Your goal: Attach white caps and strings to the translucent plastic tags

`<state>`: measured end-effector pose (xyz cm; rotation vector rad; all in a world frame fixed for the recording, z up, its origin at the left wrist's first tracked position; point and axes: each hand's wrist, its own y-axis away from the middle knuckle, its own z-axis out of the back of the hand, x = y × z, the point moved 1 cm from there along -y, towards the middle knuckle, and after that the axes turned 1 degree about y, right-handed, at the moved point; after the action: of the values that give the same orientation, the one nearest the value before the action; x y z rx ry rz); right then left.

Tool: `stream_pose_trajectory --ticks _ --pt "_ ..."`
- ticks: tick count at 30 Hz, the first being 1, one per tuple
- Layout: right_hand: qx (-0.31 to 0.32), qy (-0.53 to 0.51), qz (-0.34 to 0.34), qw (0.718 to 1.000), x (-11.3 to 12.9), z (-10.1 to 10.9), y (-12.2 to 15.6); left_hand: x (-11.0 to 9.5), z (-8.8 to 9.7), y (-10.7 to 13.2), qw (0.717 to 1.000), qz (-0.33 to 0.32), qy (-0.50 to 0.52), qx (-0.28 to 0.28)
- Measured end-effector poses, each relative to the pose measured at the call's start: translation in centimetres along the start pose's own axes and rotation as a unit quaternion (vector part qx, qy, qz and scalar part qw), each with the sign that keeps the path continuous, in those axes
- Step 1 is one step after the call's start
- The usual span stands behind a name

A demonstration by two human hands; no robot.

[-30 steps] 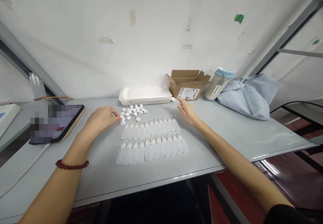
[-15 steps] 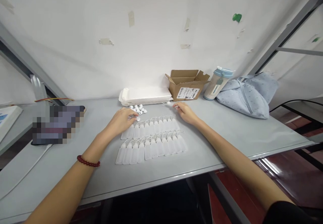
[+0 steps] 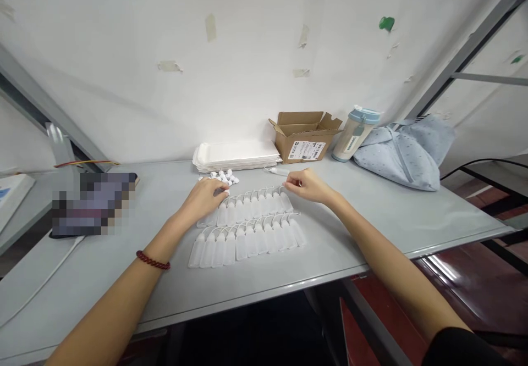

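Two rows of bottles, my left hand curled onto the far row, grip unclear, my right hand pinched narrow at its end

Small assembly or packing workshop, one station: grey workbench against a tape-marked white partition, metal rack struts, two laid-out rows of small white plastic bottles, loose caps, stacked white trays, labelled open cardboard carton.

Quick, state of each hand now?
Left hand: curled on left end of upper bottle row; grip cannot be told.
Right hand: pinched at that row's right end; contents cannot be told.
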<state>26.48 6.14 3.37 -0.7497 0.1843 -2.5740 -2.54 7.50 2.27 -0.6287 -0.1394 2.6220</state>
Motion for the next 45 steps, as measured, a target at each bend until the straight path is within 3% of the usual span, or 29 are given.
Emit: stream_pose_trajectory --ticks 6,14,32,38,45 --pt "0.140 0.009 -0.041 0.989 1.1 0.3 0.6 -0.5 -0.2 -0.3 1.000 0.015 0.009 -0.010" --pt "0.190 0.037 -0.064 0.979 0.4 -0.2 0.2 -1.4 0.1 0.2 0.997 0.030 0.035 -0.065" --pt "0.113 0.011 -0.097 0.989 1.0 -0.6 0.0 -3.8 0.4 1.2 0.986 0.054 0.146 -0.063" --pt "-0.021 -0.053 -0.033 0.998 2.0 -0.4 0.3 -4.3 0.4 1.4 0.962 0.064 0.260 -0.053" --pt "-0.066 -0.119 0.029 0.990 4.8 -1.1 1.3 -5.8 0.4 1.8 0.922 0.068 0.382 -0.014"
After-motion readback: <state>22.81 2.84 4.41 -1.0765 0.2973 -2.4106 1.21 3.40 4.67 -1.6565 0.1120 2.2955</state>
